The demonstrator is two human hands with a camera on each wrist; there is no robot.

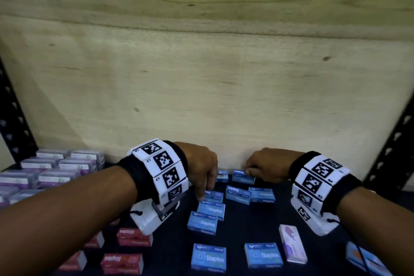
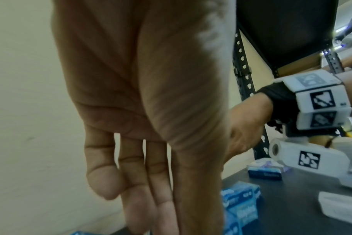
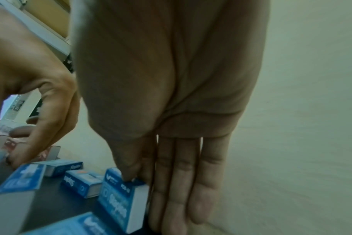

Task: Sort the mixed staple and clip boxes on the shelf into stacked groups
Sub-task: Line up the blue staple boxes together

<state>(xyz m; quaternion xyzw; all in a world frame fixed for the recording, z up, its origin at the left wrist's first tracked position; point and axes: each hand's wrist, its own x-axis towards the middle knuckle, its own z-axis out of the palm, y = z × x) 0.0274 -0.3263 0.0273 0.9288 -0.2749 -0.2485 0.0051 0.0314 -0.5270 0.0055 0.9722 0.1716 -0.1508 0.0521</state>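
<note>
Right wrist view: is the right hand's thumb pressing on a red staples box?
No, the thumb of the right hand pinches a blue staples box against the fingers.

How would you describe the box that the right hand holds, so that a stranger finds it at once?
Start at the pale plywood back wall of the dark shelf. Among the blue cardboard staple boxes, it is the small one nearest that wall, just right of the barcode-faced box. Only this one is pinched by the right hand.

Blue staple boxes [image 1: 210,214] crowding shelf [image 1: 246,228]
</note>
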